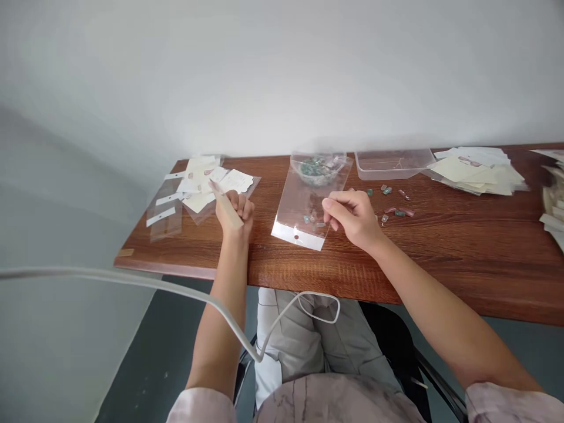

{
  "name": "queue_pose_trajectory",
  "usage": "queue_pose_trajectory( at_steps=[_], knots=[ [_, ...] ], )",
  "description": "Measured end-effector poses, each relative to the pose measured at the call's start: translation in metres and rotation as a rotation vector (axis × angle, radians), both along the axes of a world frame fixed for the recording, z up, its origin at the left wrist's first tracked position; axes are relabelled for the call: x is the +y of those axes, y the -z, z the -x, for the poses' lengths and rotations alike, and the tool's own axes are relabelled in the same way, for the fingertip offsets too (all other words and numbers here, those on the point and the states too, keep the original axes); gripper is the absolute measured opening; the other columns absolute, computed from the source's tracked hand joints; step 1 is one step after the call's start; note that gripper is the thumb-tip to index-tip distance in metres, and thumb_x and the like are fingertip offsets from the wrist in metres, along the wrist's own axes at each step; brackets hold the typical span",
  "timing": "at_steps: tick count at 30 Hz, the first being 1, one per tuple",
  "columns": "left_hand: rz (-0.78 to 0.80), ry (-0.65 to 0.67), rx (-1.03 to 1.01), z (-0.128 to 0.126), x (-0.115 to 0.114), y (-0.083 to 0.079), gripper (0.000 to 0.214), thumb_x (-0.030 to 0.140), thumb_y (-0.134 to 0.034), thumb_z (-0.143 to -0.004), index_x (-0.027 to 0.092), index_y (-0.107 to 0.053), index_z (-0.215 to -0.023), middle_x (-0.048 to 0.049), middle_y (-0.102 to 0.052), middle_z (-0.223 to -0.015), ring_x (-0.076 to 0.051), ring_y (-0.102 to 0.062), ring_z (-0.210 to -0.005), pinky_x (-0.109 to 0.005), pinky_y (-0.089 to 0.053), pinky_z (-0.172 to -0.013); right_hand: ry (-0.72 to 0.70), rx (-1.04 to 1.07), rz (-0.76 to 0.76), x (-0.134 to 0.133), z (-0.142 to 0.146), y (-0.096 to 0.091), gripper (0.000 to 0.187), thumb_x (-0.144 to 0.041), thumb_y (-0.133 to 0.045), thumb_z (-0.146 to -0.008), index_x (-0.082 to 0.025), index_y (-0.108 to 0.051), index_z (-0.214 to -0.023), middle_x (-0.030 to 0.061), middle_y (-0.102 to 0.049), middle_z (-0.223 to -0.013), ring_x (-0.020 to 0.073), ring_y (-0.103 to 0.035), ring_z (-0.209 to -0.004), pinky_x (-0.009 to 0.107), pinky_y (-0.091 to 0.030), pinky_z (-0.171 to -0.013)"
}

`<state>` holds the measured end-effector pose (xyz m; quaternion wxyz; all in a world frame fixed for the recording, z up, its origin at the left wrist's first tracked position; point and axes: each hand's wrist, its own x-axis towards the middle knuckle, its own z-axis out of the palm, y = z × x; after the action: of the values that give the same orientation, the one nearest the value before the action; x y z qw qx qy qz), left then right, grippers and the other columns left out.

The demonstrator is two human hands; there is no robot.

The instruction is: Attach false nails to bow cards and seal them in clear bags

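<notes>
My left hand [240, 214] is closed around a narrow cream-coloured piece, like a small paper packet seen edge-on [228, 207]. It is just in front of a pile of cream cards and clear sleeves [200, 185]. My right hand [355, 217] is pinched, thumb against index finger; anything between the fingertips is too small to make out. Beneath and beside it lies a clear plastic bag [288, 202] with a white holed header [304, 237]. Several small pale stones [314, 220] show on the bag near that header. At its far end stands a clear bowl [317, 167] of green stones.
Loose green and pink stones [399, 213] lie right of my right hand. Behind them is a clear shallow plastic tray [388, 174]. A stack of cream packets [478, 173] is farther right. A white cable [176, 288] crosses before my left forearm. A wall backs the wooden table [462, 252].
</notes>
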<state>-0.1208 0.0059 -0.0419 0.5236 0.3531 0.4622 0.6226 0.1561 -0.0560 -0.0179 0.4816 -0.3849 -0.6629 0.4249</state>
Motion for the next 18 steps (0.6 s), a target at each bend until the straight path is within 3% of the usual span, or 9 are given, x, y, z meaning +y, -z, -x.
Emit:
queue_pose_trajectory(
  at_steps=[2,5,7,10,14,18],
  knots=[
    [-0.070,0.066,-0.155,0.001,-0.001,0.002,0.068,0.053,-0.029,-0.109,0.020,-0.017,-0.052,0.0066,-0.010,-0.044,-0.007,-0.010,-0.037,-0.022,-0.024,-0.039,-0.061,-0.082,0.053,0.000,0.007,0.003,0.046,-0.046,-0.055,-0.100,-0.021,-0.058,-0.062,-0.0021,-0.052,-0.051,0.0120,-0.047,-0.048,0.030,-0.034,-0.053],
    [-0.134,0.142,-0.312,-0.004,-0.005,0.004,0.062,0.036,-0.034,-0.110,0.019,-0.018,-0.052,0.0076,-0.008,-0.045,-0.007,-0.007,-0.037,-0.021,-0.021,-0.040,-0.112,-0.294,0.036,-0.003,0.023,0.011,0.048,-0.038,-0.055,-0.101,-0.022,-0.046,-0.057,-0.0047,-0.044,-0.049,0.0097,-0.039,-0.047,0.029,-0.027,-0.053],
    [-0.147,0.162,-0.342,-0.007,-0.008,0.004,0.062,0.033,-0.038,-0.109,0.019,-0.016,-0.053,0.0083,-0.008,-0.046,-0.007,-0.005,-0.037,-0.021,-0.020,-0.040,-0.123,-0.405,-0.037,-0.005,0.031,0.016,0.047,-0.033,-0.054,-0.100,-0.022,-0.040,-0.057,-0.0052,-0.041,-0.050,0.0087,-0.035,-0.047,0.030,-0.024,-0.054],
    [-0.143,0.140,-0.326,-0.010,-0.011,0.001,0.064,0.036,-0.040,-0.109,0.019,-0.013,-0.054,0.0083,-0.007,-0.045,-0.006,-0.005,-0.038,-0.020,-0.020,-0.040,-0.064,-0.489,-0.168,-0.008,0.036,0.023,0.040,-0.032,-0.053,-0.101,-0.020,-0.052,-0.063,-0.0032,-0.049,-0.053,0.0093,-0.037,-0.048,0.030,-0.025,-0.056],
    [-0.113,0.067,-0.285,-0.011,-0.012,-0.003,0.067,0.046,-0.038,-0.110,0.019,-0.010,-0.056,0.0078,-0.008,-0.045,-0.006,-0.005,-0.038,-0.020,-0.020,-0.041,0.085,-0.399,-0.255,-0.010,0.032,0.024,0.037,-0.038,-0.050,-0.104,-0.018,-0.074,-0.084,0.0006,-0.063,-0.058,0.0118,-0.050,-0.050,0.029,-0.032,-0.058],
    [-0.132,0.086,-0.315,-0.009,-0.012,-0.002,0.068,0.051,-0.041,-0.108,0.019,-0.012,-0.055,0.0079,-0.008,-0.046,-0.007,-0.006,-0.039,-0.021,-0.021,-0.041,0.072,-0.182,-0.079,-0.010,0.029,0.019,0.041,-0.046,-0.051,-0.105,-0.018,-0.078,-0.091,-0.0035,-0.057,-0.046,0.0127,-0.056,-0.045,0.027,-0.041,-0.058]
  ],
)
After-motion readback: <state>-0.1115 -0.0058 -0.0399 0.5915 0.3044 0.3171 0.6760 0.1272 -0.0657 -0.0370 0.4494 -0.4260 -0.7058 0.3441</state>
